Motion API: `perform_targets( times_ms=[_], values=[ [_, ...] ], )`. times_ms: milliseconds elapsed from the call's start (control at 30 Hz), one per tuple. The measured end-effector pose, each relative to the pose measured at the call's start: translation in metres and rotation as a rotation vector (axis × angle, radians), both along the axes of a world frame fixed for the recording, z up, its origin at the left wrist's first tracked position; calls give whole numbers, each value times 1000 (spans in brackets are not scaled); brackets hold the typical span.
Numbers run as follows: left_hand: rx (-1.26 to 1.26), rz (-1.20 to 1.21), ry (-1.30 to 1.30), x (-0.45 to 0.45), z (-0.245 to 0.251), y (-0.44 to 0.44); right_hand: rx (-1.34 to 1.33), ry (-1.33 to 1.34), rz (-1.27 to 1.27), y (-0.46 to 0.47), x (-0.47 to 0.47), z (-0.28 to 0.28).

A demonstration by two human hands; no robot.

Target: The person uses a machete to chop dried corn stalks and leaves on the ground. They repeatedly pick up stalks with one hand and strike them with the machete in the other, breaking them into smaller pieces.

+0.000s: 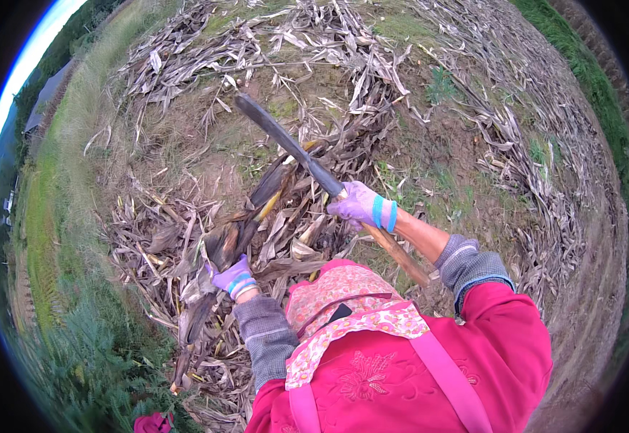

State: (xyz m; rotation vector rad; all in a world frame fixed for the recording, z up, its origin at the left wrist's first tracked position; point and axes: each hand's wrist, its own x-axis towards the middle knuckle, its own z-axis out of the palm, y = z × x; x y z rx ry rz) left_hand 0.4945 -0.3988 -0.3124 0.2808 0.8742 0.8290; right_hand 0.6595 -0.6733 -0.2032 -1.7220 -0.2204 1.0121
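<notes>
My right hand (360, 205), in a purple and white glove with a blue-striped cuff, grips a long-bladed machete (287, 142) near where its wooden handle meets the dark metal blade. The blade points up and to the left, and the handle's end reaches back towards my right forearm. My left hand (233, 275), gloved alike, is closed on a bundle of dry corn stalks (225, 238) at the lower left. Part of the blade lies above the upper stalks in the view; whether it touches them I cannot tell.
Dry corn leaves and stalks (314, 32) lie strewn over bare soil ahead, with a long band of them (553, 162) at the right. Green bushes (92, 368) grow at the lower left, near a pink cloth-like item (153, 422). Tall grass (79, 119) borders the left side.
</notes>
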Motion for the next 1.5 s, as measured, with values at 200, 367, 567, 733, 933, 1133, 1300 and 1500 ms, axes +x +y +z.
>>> perform_targets(
  times_ms=[200,367,567,733,933,1133,1300,1500],
  values=[
    [225,-45,-67,-30,-21,37,124,-963,77,55,10,140],
    [119,-45,-219,-27,6,45,285,-1136,29,80,19,79],
    [-82,-2,37,-12,-50,19,-983,-539,545,-76,25,-163],
    [-67,-95,25,-36,-54,-8,-1003,-420,602,-108,-11,-156],
    [35,-82,-59,-21,-13,31,-805,-85,183,-84,11,-124],
    [-93,-83,-80,10,-8,9,-288,284,-283,-90,24,-88],
    [-293,-76,-89,49,2,-29,-203,353,-361,-157,-11,-75],
    [94,-339,-27,115,-19,-54,-153,784,-524,-261,-90,-85]
  ],
)
